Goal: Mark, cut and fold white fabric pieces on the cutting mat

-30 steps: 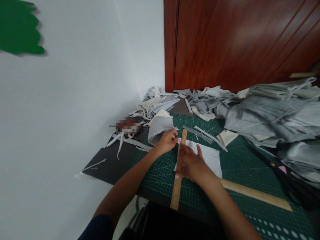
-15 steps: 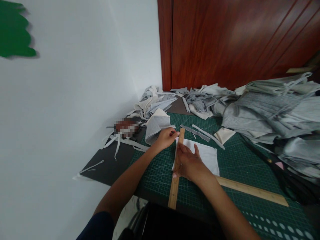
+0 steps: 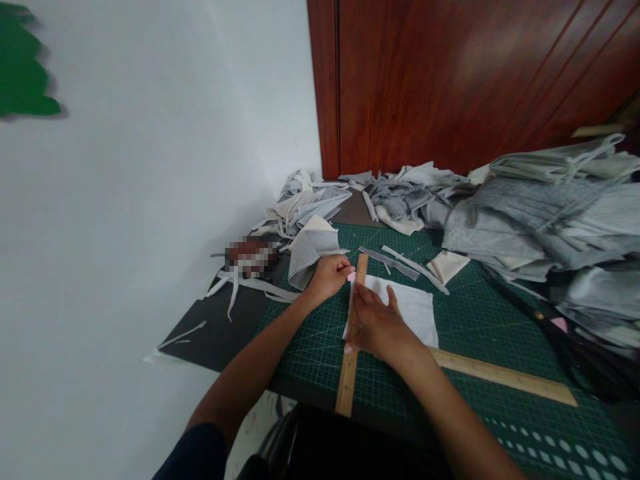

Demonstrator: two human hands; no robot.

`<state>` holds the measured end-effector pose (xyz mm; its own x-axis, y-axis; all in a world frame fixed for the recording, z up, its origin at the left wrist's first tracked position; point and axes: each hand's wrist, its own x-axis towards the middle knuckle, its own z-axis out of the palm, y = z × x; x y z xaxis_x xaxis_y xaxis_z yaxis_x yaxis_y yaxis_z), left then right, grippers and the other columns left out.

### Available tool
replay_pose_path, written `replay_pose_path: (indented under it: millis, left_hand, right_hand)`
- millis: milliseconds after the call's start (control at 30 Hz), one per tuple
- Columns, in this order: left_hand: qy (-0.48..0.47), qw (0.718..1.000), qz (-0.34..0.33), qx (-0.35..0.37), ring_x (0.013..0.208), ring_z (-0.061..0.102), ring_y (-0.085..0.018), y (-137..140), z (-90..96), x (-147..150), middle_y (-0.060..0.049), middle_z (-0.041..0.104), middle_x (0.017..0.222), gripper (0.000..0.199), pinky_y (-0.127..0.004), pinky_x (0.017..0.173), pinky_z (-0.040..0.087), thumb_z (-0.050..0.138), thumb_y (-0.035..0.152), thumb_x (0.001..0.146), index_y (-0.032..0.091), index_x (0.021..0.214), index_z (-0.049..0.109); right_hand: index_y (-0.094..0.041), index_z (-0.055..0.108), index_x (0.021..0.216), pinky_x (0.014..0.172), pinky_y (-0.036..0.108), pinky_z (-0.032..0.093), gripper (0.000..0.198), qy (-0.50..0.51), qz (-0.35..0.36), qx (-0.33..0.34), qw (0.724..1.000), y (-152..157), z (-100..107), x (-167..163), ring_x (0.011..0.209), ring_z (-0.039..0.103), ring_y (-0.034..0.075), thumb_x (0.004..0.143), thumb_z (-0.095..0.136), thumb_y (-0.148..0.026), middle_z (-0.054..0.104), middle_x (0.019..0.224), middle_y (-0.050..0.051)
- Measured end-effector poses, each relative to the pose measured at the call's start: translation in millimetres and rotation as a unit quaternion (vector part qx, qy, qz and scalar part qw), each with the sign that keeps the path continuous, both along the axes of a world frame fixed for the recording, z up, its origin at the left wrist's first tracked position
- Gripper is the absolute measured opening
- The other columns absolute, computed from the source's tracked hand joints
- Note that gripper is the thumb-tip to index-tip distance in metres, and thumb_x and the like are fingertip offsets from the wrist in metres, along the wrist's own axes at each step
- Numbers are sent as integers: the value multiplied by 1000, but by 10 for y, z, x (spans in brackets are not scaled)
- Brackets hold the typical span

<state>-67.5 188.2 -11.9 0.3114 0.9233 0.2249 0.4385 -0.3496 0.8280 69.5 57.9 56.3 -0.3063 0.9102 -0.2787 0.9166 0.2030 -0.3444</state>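
Observation:
My left hand (image 3: 331, 275) is closed in a pinch at the far left corner of a white cloth (image 3: 415, 310). At its fingertips shows a small flat pink piece, which looks like tailor's chalk (image 3: 351, 276). A wooden ruler (image 3: 347, 387) lies across the left edge of the cloth, pointing away from me. Spread over this ruler and the cloth, my right hand (image 3: 377, 323) presses down with its fingers apart, thumb near the ruler's left edge. The second wooden ruler (image 3: 505, 377) lies along the cloth's near side, partly hidden by my right forearm.
Under everything is a green cutting mat (image 3: 480, 320). Grey and white fabric piles (image 3: 540, 213) fill the right and back. A folded grey cloth (image 3: 313, 250) and scrap strips (image 3: 417, 268) lie beyond my hands. Black-handled scissors (image 3: 555, 340) sit at right. A wall (image 3: 150, 200) borders the left.
My left hand has drawn back slightly from the ruler's edge, and more of the pink piece shows. My right hand and the rulers hold their places; the view has shifted slightly.

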Motion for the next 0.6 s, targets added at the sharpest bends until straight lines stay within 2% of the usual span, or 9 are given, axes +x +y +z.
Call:
replay_pose_path:
  millis: [133, 300, 467, 600]
  left_hand:
    - [-3, 1000, 0, -7, 62, 62, -15, -2, 11, 2, -2, 69, 67, 16, -24, 58, 44, 63, 24, 86, 15, 72, 67]
    - [-5, 999, -24, -22, 67, 67, -15, -5, 10, 18, -3, 72, 73, 8, -23, 62, 49, 68, 21, 82, 14, 84, 67]
    - [24, 999, -46, -2, 75, 67, -16, -65, 59, 33, -5, 75, 87, 17, -25, 69, 50, 63, 20, 85, 14, 97, 74]
    - [52, 996, -70, 18, 75, 64, -16, -107, 126, 8, -3, 75, 85, 21, -25, 69, 47, 58, 21, 90, 15, 98, 77]
  right_hand:
    - [-8, 30, 158, 124, 63, -4, 116, 4, 1, 7, 1000, 2, -19, 5, 154, 23, 35, 64, 91, -36, 25, 167, 22]
    - [-6, 29, 159, 123, 64, -4, 115, 1, 3, 5, 1000, 4, -34, 2, 154, 21, 36, 65, 89, -35, 23, 168, 23]
    - [-4, 27, 158, 124, 64, -5, 114, -5, -1, -4, 1000, 5, -25, 4, 155, 21, 34, 66, 88, -33, 21, 168, 22]
    - [-6, 27, 159, 124, 63, -5, 115, 0, 1, -4, 1000, 6, -7, 5, 155, 20, 34, 66, 89, -33, 19, 169, 21]
